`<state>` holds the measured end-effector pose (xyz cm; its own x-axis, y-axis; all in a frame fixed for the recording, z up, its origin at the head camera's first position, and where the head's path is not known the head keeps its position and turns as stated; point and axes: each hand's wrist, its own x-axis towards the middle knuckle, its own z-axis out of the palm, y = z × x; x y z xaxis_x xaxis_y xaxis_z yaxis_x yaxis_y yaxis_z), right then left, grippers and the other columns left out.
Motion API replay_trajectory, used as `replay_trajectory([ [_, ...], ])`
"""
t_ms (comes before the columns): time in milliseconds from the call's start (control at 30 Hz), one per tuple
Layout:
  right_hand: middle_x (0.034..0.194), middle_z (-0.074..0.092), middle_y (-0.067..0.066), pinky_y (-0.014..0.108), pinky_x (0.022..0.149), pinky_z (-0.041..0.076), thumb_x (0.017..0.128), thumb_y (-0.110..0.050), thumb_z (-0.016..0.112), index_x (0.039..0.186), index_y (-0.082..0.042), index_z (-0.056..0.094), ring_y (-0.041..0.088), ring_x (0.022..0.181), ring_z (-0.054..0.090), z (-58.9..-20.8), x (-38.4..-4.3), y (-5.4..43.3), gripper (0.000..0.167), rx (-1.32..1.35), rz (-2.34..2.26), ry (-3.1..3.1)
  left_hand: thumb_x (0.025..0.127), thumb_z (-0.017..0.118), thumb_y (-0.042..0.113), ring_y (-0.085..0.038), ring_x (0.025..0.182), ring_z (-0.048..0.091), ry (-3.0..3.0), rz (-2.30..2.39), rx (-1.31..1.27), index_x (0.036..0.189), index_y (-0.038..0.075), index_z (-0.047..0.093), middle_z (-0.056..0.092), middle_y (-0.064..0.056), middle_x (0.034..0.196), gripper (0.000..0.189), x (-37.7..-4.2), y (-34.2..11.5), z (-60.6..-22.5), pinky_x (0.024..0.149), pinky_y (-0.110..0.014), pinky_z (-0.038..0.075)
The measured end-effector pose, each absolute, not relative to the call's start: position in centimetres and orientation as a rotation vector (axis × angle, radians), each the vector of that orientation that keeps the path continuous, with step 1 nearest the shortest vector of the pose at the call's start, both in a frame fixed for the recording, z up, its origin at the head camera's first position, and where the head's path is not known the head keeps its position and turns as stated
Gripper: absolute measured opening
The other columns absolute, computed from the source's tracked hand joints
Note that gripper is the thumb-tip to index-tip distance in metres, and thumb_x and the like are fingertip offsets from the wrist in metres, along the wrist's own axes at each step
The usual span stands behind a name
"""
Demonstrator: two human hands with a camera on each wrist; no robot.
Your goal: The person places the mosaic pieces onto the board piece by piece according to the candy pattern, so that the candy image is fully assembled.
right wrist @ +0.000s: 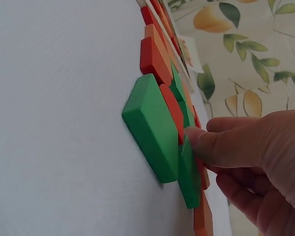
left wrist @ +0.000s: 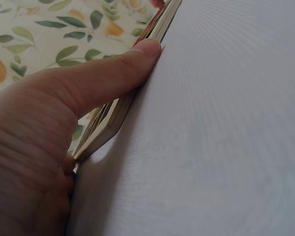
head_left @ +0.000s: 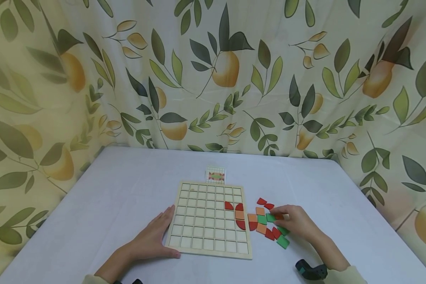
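Note:
A square wooden grid board lies on the table. My left hand rests along its left side, fingers straight; in the left wrist view the thumb lies against the board's edge. Red quarter-round tiles and an orange square tile sit in cells at its right. My right hand is over the loose tiles, thumb and index fingertips beside a green tile and an orange tile. Whether it pinches one is hidden.
A small pattern card touches the board's far edge. Several loose red, orange and green tiles lie right of the board. A black wrist device is on my right forearm. A leaf-and-fruit curtain hangs behind the white table.

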<state>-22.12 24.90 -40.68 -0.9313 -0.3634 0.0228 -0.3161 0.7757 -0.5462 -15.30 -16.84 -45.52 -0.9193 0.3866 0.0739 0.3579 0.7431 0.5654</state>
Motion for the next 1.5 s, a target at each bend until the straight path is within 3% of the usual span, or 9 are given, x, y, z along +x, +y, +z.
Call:
replay_trajectory([
  [800,0.099,0.067,0.005,0.042,0.08,0.051,0.075,-0.006,0.075,0.107,-0.005,0.069,0.026,0.096,0.058,-40.7,-22.0,24.3,0.032,-0.63,-0.863,2.94,0.057,0.068,0.072,-0.023,0.137,0.013,2.887,0.933,0.621,0.147,0.002,0.008,0.014,-0.012,0.151,0.129,-15.3,-16.8,-45.4,0.11,-0.039,0.012],
  [1167,0.102,0.066,0.004,0.045,0.081,0.05,0.075,-0.005,0.074,0.106,-0.009,0.07,0.025,0.097,0.057,-40.8,-22.4,22.3,0.031,-0.678,-0.946,2.91,0.056,0.069,0.072,-0.021,0.137,0.012,2.884,0.948,0.627,0.147,0.002,0.008,0.014,-0.012,0.151,0.129,-15.3,-16.8,-45.6,0.107,-0.026,0.005],
  [1500,0.099,0.066,-0.001,0.046,0.082,0.049,0.077,-0.006,0.073,0.107,-0.007,0.07,0.021,0.096,0.056,-40.7,-22.5,20.5,0.03,-0.734,-0.966,2.87,0.056,0.067,0.073,-0.022,0.137,0.012,2.9,0.936,0.641,0.147,0.002,0.009,0.014,-0.011,0.151,0.129,-15.3,-16.8,-45.8,0.11,-0.038,0.011],
])
